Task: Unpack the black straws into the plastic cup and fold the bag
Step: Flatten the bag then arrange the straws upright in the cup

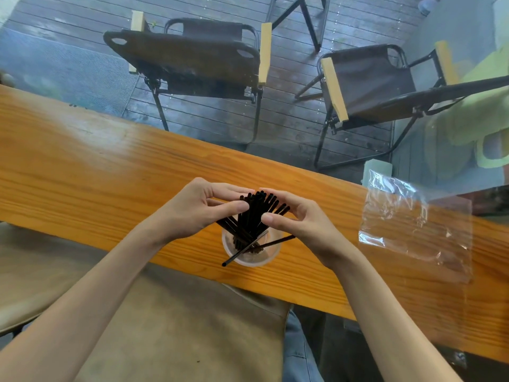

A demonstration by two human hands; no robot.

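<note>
A bundle of black straws [257, 213] stands in a clear plastic cup [271, 256] on the wooden counter [82, 166]. My left hand [195, 208] cups the bundle's top from the left, thumb and fingers curled around it. My right hand [297, 219] does the same from the right. Two straws lean out of the bundle; one [238, 255] pokes over the cup's near rim. The empty clear plastic bag [413, 224] lies flat on the counter, right of my right hand and apart from it.
Beyond the counter's far edge is a window onto a dark deck with two folding chairs [198, 62] [371, 84]. A small pale block [378, 166] sits behind the bag. The counter's near edge runs just below the cup.
</note>
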